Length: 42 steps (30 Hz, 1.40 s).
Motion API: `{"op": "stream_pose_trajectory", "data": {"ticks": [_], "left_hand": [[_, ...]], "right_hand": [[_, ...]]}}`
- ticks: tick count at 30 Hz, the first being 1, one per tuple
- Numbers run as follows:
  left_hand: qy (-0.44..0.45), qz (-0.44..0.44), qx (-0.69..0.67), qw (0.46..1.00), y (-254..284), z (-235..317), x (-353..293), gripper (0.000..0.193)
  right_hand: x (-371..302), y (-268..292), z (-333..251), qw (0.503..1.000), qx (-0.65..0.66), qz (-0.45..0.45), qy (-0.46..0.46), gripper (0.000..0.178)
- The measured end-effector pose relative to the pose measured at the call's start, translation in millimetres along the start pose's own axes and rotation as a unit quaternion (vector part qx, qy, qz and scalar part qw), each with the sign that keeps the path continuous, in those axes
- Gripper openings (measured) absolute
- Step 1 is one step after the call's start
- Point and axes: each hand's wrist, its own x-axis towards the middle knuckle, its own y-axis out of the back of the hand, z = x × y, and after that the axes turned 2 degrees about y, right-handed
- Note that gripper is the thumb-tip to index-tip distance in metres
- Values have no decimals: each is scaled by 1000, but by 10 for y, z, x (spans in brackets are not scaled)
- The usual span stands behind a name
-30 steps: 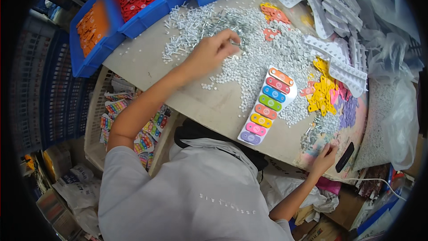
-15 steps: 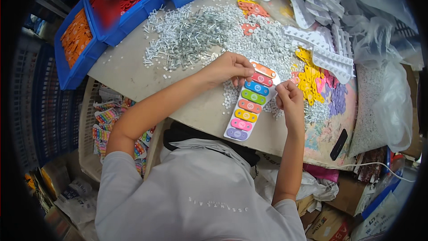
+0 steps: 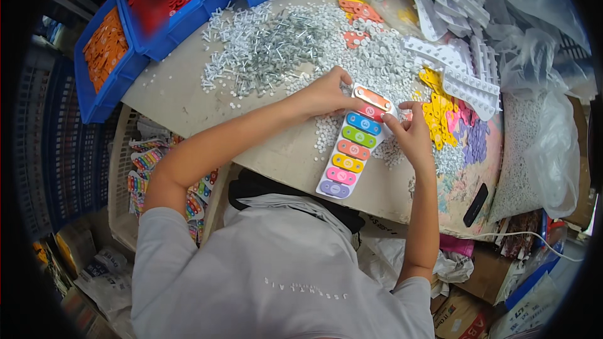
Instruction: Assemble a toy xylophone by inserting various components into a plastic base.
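A toy xylophone (image 3: 352, 149) with a white base and a row of coloured bars lies slanted on the table in front of me. My left hand (image 3: 328, 93) is at its upper left edge. The thumb rests by the left end of the red bar (image 3: 370, 112), and the index finger is bent up above it. From the other side, my right hand (image 3: 414, 130) has its thumb on the red bar's right end, fingers curled. An orange bar (image 3: 372, 98) sits on the base just above the red one. The undersides of both hands are hidden.
Heaped pins (image 3: 276, 47) and small white caps (image 3: 377, 56) spread behind the xylophone. Blue bins (image 3: 141, 69) of coloured bars stand at the far left. White bases (image 3: 461, 85), yellow bars (image 3: 435, 116) and a black phone (image 3: 476, 205) lie at right. A basket (image 3: 119, 182) holds finished-looking xylophones.
My left hand has shifted slightly, its index finger lifting from the thumb. My right hand has come from the xylophone's right side onto the red bar's end, which now lies lower at its right.
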Motion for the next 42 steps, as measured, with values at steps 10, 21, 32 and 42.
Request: {"op": "stream_pose_trajectory", "data": {"ticks": [10, 21, 32, 42], "left_hand": [[21, -130, 38, 991, 79, 33, 248, 33], [-16, -39, 117, 992, -1, -63, 329, 31], [-241, 205, 215, 924, 491, -63, -234, 22], [-219, 398, 384, 804, 1612, -290, -805, 12]], "right_hand": [[156, 75, -76, 964, 146, -164, -153, 39], [184, 32, -31, 972, 111, -148, -145, 38], [-410, 473, 484, 909, -244, 315, 125, 19], [-1019, 1037, 1769, 892, -347, 291, -4, 31]]}}
